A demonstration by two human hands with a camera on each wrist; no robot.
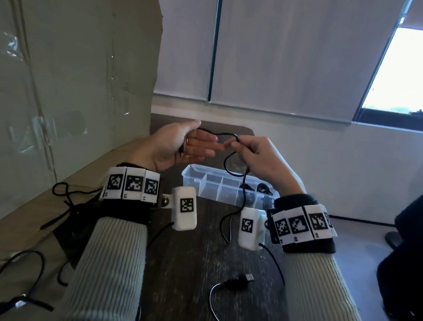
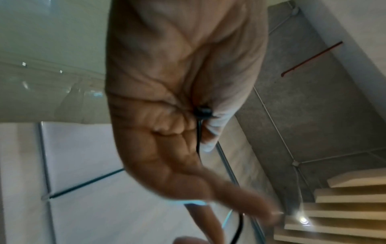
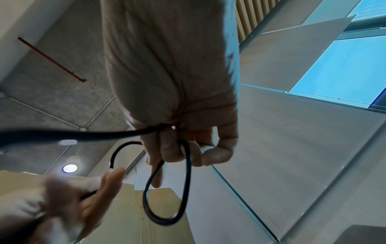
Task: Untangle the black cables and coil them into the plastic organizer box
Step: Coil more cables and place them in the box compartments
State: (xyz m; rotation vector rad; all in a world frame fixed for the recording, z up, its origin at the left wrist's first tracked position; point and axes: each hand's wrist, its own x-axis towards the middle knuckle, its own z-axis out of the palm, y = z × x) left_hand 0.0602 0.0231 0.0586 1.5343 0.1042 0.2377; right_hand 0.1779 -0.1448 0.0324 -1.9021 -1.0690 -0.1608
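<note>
Both hands are raised above the clear plastic organizer box (image 1: 210,187), with one black cable (image 1: 219,134) stretched between them. My left hand (image 1: 189,144) has straight fingers, and its thumb pinches the cable's end piece (image 2: 203,112) against the palm. My right hand (image 1: 254,152) grips the cable in curled fingers, and a loop (image 3: 189,173) hangs below them. The left hand (image 3: 83,194) shows blurred beside that loop. From the right hand the cable drops past the box to the table and ends in a USB plug (image 1: 245,278). Coiled black cables (image 1: 253,189) lie in the box's right compartments.
A large cardboard sheet (image 1: 63,81) leans at the left, with loose black cables (image 1: 58,197) on it. The dark wooden table (image 1: 188,268) runs under my forearms. A person in dark clothing (image 1: 410,242) stands at the right edge. Behind are a wall and window blinds.
</note>
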